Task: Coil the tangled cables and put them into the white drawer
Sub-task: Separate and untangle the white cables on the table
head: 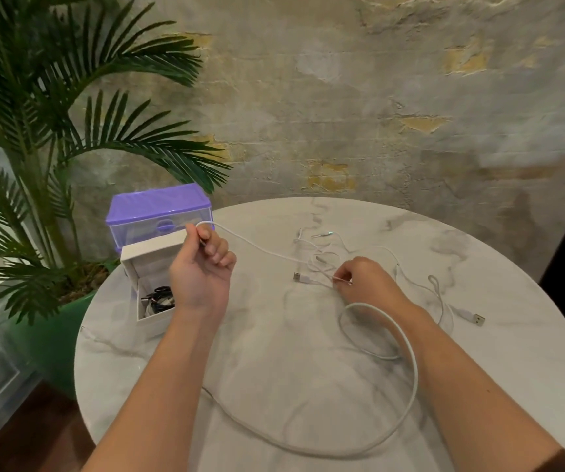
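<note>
My left hand (202, 274) is raised over the table's left side, pinching a thin white cable (257, 248) that runs right to a tangle of white cables (322, 257) at the table's middle. My right hand (364, 284) rests on that tangle, fingers closed on a strand near a USB plug (303, 277). A thicker white cable (407, 352) loops under my right forearm and sweeps along the near edge. The white drawer (131, 258) stands open at the left edge with a black cable bundle (158, 299) inside.
A purple-lidded clear box (158, 212) stands behind the drawer. Another USB plug (477, 318) lies at the right of the round marble table (274, 369). A potted palm (29, 137) stands left of the table; a rough wall is behind.
</note>
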`<act>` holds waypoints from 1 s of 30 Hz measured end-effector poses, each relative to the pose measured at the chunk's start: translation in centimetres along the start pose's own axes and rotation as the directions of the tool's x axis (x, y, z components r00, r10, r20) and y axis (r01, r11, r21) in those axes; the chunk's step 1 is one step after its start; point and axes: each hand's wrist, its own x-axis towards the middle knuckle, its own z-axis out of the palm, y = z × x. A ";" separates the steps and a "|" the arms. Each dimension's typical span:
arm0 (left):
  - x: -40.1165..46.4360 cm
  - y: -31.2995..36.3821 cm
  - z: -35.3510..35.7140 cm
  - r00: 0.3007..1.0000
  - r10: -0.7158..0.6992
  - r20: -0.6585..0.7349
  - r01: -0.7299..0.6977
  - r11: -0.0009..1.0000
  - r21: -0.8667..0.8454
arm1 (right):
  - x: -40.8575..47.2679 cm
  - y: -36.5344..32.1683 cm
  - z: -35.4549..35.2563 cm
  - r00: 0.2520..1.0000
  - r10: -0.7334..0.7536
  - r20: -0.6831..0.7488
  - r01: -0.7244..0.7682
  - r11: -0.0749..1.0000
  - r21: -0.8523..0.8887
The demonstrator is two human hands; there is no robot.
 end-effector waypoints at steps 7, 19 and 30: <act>-0.8 -1.9 0.1 0.999 0.026 -0.021 -0.012 0.863 0.505 | 0.0 -0.7 -2.6 0.965 0.168 -0.203 -0.064 0.898 0.436; -1.2 -2.7 0.7 0.990 -0.101 -0.099 0.136 0.865 0.483 | 0.8 -1.8 -4.5 0.979 0.198 0.050 -0.128 0.407 0.904; 0.9 -1.7 1.8 0.993 -0.097 -0.065 0.116 0.836 0.536 | 0.8 -1.2 -1.6 0.978 -0.091 -0.187 0.070 0.990 -0.119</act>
